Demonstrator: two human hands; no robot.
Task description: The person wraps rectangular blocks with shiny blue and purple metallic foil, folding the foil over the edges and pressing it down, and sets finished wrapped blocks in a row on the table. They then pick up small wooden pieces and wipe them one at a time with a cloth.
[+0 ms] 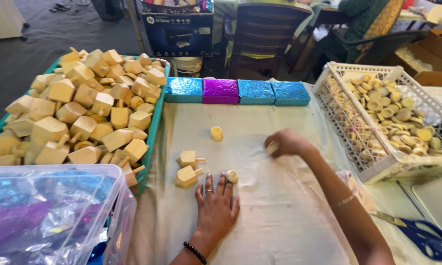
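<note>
I saw the left hand [216,208] flat, fingers spread, touching a wooden cap [232,176]; the right hand [286,144] gripped another cap [271,147].

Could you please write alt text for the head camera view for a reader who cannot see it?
A left hand rests flat beside two wooden dreidels while the right hand grips a small wooden piece; a green tray heaped with dreidels sits alongside.

- Floor [29,54]: dark grey, matte, visible at upper left.
- Chair [265,37]: dark wood, slatted back, standing beyond the table's far edge.
- Table covering [280,206]: pale cream cloth, lightly creased.
- Cardboard box [179,32]: dark printed carton on the floor beside the chair.
- Lighting: soft, even daylight; shadows faint.
</note>
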